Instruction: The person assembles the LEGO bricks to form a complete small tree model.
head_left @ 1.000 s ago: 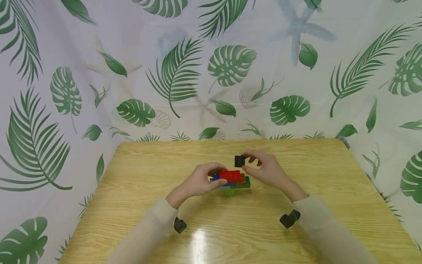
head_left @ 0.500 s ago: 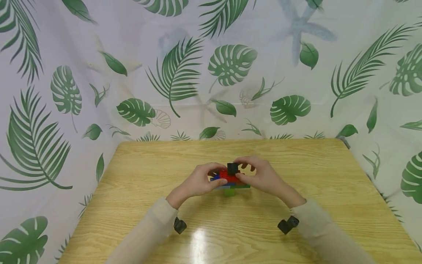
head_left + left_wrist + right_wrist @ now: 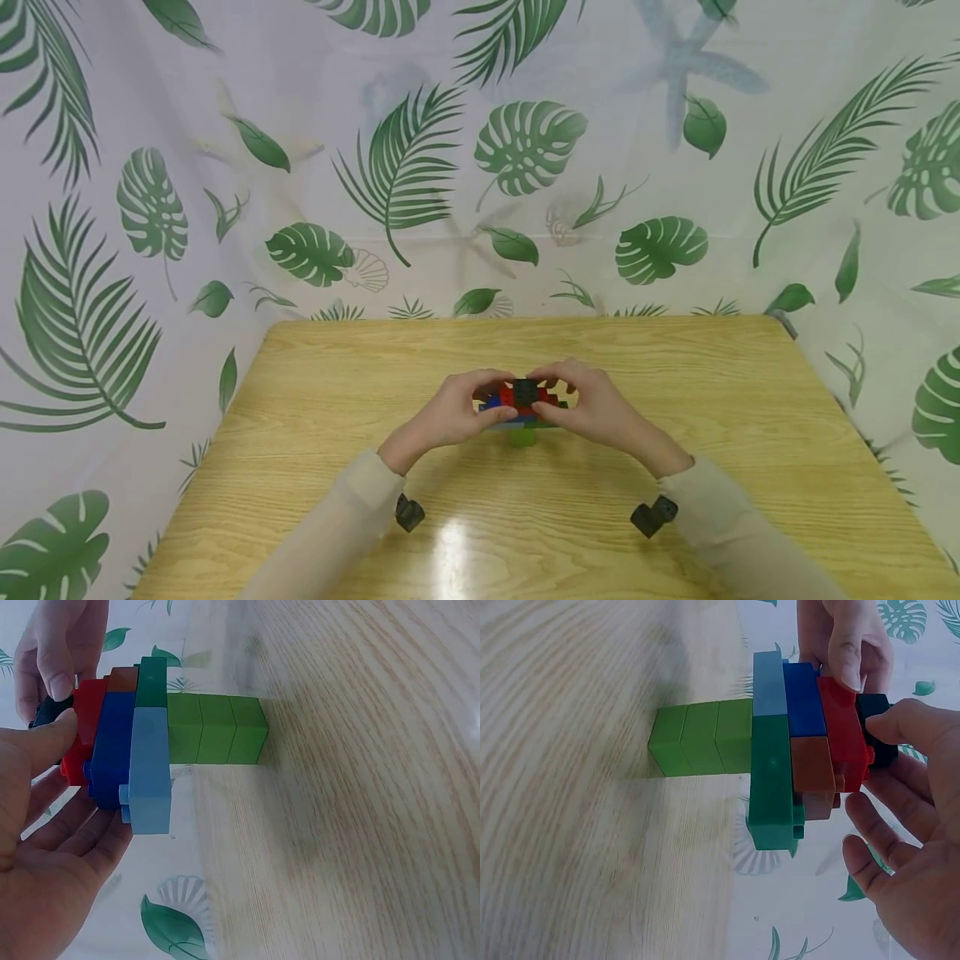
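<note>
A tree-like stack of toy building bricks stands upright on the table. Light green bricks [image 3: 214, 729] form its narrow stem. Above them sit a light blue brick [image 3: 150, 772] and a dark green brick [image 3: 771, 780], then a blue brick [image 3: 114, 754] beside brown ones [image 3: 811, 761], with a red brick [image 3: 840, 720] higher up. My left hand [image 3: 450, 412] steadies the stack, its thumb and fingers gripping around the red brick. Between thumb and fingers, my right hand [image 3: 596, 408] pinches a black brick [image 3: 525, 390] on top of the red one; whether its studs are fully seated I cannot tell.
The wooden table [image 3: 345, 358] reaches back to a hanging white cloth [image 3: 442, 183] printed with green leaves. Small black cameras [image 3: 409, 512] are strapped at both wrists, below the sleeves [image 3: 720, 492].
My right hand has carried the black brick leftward and down, from the air right of the stack onto the red brick. My left hand has kept its place on the stack.
</note>
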